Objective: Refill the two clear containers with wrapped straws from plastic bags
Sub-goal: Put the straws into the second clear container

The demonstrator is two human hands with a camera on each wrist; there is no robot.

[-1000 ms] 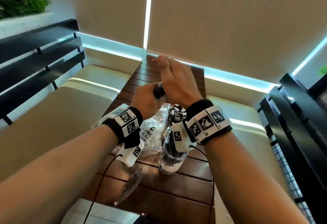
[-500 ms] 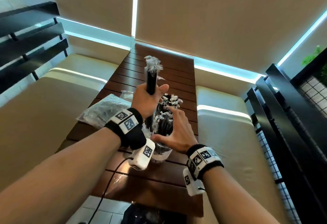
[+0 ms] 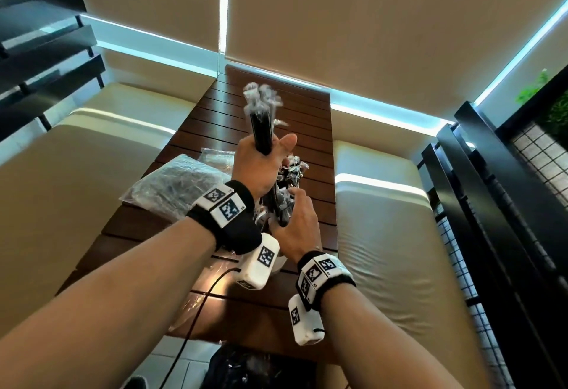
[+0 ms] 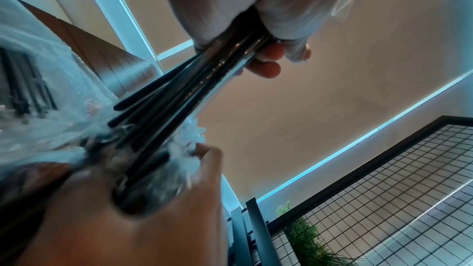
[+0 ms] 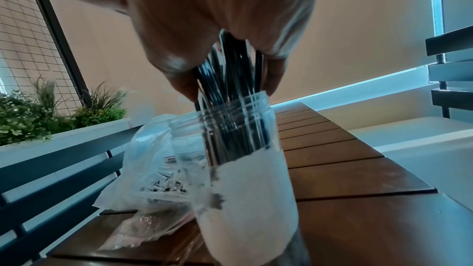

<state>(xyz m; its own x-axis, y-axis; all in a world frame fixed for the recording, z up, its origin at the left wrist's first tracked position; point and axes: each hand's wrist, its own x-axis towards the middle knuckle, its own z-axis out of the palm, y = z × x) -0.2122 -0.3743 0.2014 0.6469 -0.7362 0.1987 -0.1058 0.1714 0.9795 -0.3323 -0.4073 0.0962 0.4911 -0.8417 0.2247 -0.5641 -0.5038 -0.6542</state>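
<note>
My left hand (image 3: pixel 261 170) grips a bundle of black wrapped straws (image 3: pixel 261 125) upright above the wooden table (image 3: pixel 307 118). In the left wrist view the left hand's fingers (image 4: pixel 268 62) curl round the bundle (image 4: pixel 204 80), whose lower ends point down at my right hand (image 4: pixel 166 209). My right hand (image 3: pixel 296 222) is just below. Its fingers (image 5: pixel 272 76) close round black straws (image 5: pixel 230 72) standing in the mouth of a clear jar (image 5: pixel 245 169). In the head view my hands and wrists hide most of the jar. A plastic bag of straws (image 3: pixel 178 185) lies left of it.
A second crumpled clear bag (image 3: pixel 215 155) lies behind the first; the bags (image 5: pixel 153 169) touch the jar's side. Cream cushioned benches (image 3: pixel 384 219) flank the narrow table. Black slat rails stand at left, a black mesh panel (image 3: pixel 538 173) at right. A dark bag (image 3: pixel 246 370) sits on the floor.
A second ago both hands were together on the bundle above the jar. The right hand then dropped to the jar and has now closed on its straws; the left keeps the bundle raised.
</note>
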